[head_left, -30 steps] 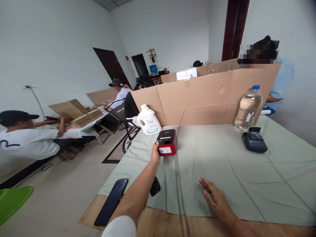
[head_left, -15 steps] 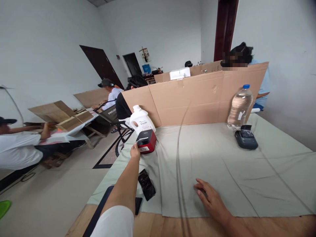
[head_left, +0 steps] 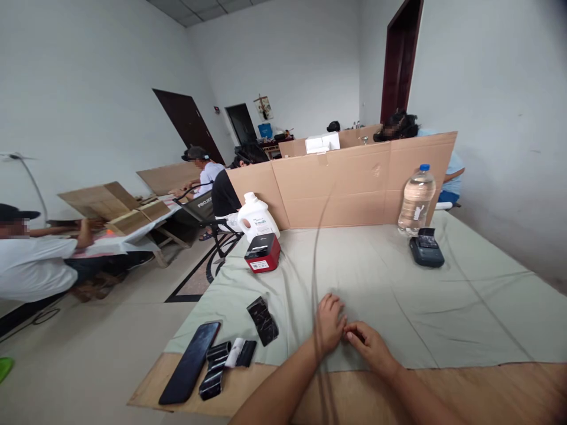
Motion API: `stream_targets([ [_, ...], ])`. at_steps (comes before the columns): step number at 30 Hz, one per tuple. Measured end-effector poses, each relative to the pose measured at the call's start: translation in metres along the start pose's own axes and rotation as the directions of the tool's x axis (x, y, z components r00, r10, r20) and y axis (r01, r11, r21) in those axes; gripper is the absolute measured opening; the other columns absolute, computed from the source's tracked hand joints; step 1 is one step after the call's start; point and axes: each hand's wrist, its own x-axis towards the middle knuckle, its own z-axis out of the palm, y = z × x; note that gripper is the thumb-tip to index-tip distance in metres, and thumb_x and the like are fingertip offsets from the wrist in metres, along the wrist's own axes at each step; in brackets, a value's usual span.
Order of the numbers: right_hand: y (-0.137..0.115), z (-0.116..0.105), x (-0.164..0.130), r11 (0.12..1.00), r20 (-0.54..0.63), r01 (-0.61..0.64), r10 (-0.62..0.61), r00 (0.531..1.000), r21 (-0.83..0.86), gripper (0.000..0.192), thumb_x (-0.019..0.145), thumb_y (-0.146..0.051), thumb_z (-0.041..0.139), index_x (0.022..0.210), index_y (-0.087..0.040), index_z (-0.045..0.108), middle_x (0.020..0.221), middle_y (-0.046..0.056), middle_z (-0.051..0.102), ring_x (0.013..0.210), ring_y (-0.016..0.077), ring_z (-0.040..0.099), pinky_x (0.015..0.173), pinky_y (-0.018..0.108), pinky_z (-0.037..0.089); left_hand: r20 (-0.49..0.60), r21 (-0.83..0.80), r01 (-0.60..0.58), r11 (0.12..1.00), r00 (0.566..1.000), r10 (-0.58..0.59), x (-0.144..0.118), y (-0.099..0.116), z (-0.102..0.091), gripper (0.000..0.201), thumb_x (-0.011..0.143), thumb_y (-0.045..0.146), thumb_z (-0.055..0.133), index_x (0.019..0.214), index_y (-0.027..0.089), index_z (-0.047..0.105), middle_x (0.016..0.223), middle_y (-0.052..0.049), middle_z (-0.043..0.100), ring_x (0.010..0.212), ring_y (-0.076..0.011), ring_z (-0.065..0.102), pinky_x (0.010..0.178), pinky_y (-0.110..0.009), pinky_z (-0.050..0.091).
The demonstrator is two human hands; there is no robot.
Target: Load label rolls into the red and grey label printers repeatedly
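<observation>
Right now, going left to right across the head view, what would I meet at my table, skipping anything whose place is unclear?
Smartphone, red-and-black boxy device, left hand, right hand, blue-capped clear plastic bottle.

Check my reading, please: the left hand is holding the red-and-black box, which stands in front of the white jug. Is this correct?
Not quite. The head view shows the left hand close beside the right hand, well apart from the red-and-black box. The box does stand in front of the white jug.
</observation>
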Motion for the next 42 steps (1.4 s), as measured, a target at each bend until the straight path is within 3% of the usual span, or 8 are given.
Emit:
stream_targets([
  [11,-0.003,-0.004,0.006,0.998,0.032,0.054,-0.053,0.998,-0.040,0.028,0.086,-0.041,0.047,0.087,-0.021,0.066,0.082,0.004,0.069,0.078,0.0190,0.063,0.075,0.032,0.050,0.114,0.203,-0.076,0.976,0.992,0.053,-0.018,0.004,-0.010,0.024,0.083,0.022,0.053,0.106,0.018,0.059,0.118,-0.012,0.056,0.116,-0.0279,0.047,0.098,-0.050,0.039],
  [14,0.009,-0.043,0.038,0.969,-0.197,-0.036,-0.013,0.980,-0.245,0.025,0.079,-0.043,0.052,0.081,-0.022,0.065,0.078,0.004,0.068,0.075,0.0197,0.063,0.073,0.033,0.051,0.115,0.203,-0.082,0.976,0.992,0.060,-0.017,0.004,-0.009,0.026,0.080,0.016,0.052,0.105,0.018,0.058,0.116,-0.011,0.057,0.114,-0.0270,0.048,0.097,-0.049,0.040],
  [17,0.025,-0.115,0.078,0.928,-0.459,-0.172,0.001,0.888,-0.329,0.039,0.076,-0.044,0.054,0.103,-0.017,0.060,0.113,0.018,0.061,0.112,0.0330,0.051,0.096,0.052,0.037,0.105,0.198,-0.073,0.977,0.993,0.053,-0.016,0.005,-0.011,0.028,0.078,0.013,0.051,0.104,0.018,0.058,0.115,-0.011,0.057,0.113,-0.0266,0.049,0.096,-0.048,0.041],
  [20,0.046,-0.190,0.105,0.787,-0.809,-0.483,-0.035,0.587,-0.384,0.065,0.071,-0.046,0.062,0.123,-0.011,0.046,0.138,0.026,0.038,0.128,0.0415,0.031,0.100,0.060,0.026,0.097,0.190,-0.066,0.980,0.994,0.048,-0.016,0.004,-0.011,0.028,0.078,0.013,0.050,0.104,0.019,0.059,0.114,-0.011,0.058,0.113,-0.0267,0.049,0.096,-0.048,0.041],
  [23,0.068,-0.240,0.113,0.671,-0.890,-0.671,0.037,0.455,-0.315,0.094,0.063,-0.054,0.070,0.135,-0.006,0.034,0.142,0.032,0.030,0.130,0.0450,0.027,0.099,0.058,0.026,0.109,0.166,-0.062,0.984,0.993,0.044,-0.016,0.003,-0.010,0.027,0.079,0.015,0.050,0.104,0.020,0.059,0.114,-0.011,0.057,0.113,-0.0278,0.049,0.096,-0.048,0.040],
  [28,0.083,-0.261,0.112,0.635,-0.829,-0.736,0.265,0.493,-0.235,0.100,0.055,-0.061,0.073,0.126,0.002,0.042,0.118,0.038,0.050,0.116,0.0456,0.045,0.090,0.053,0.035,0.116,0.138,-0.036,0.990,0.993,0.020,-0.015,0.003,-0.010,0.029,0.077,0.015,0.050,0.104,0.021,0.059,0.115,-0.011,0.057,0.113,-0.0289,0.049,0.096,-0.050,0.039],
  [36,0.052,-0.225,0.106,0.629,-0.848,-0.744,0.249,0.468,-0.226,0.091,0.063,-0.054,0.069,0.124,0.009,0.044,0.116,0.039,0.051,0.114,0.0439,0.049,0.089,0.049,0.040,0.115,0.115,-0.020,0.993,0.993,0.007,-0.014,0.009,-0.013,0.027,0.077,0.013,0.051,0.102,0.019,0.059,0.113,-0.011,0.058,0.111,-0.0273,0.049,0.096,-0.049,0.039],
  [42,0.021,-0.136,0.068,0.813,-0.648,-0.392,0.025,0.762,-0.430,0.077,0.063,-0.053,0.067,0.120,-0.005,0.049,0.111,0.021,0.058,0.109,0.0351,0.054,0.095,0.046,0.042,0.013,-0.079,0.049,0.996,0.999,-0.048,-0.015,0.000,-0.018,0.023,0.083,0.019,0.049,0.103,0.018,0.060,0.107,-0.010,0.064,0.116,-0.0275,0.049,0.102,-0.052,0.034],
])
